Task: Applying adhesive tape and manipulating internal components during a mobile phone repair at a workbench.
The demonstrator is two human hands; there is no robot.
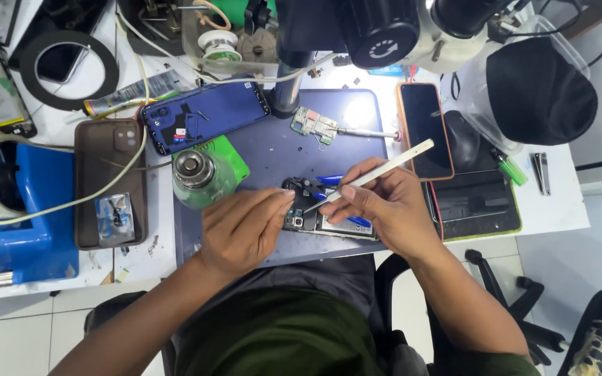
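**Tool tip meets the opened phone**

Head view: we see the opened phone (pixel 318 212) lying on the grey mat (pixel 357 132), long axis left to right, just below both hands. The right hand (pixel 384 205) pinches a thin white tool (pixel 377 173) — its shaft slants up to the right, its tip points down-left onto the phone's upper edge. The left hand (pixel 245 226) rests beside it, fingers curled loosely, fingertips touching the phone's left end. The phone shows dark inner parts and blue tweezers (pixel 336 182) across it — both hands equally near.

We are at a phone repair workshop: a microscope (pixel 384 28) hangs over our surface (pixel 357 118), with an opened blue phone (pixel 207 115), a bare circuit board (pixel 313 125) and a solder spool (pixel 219 45) around.
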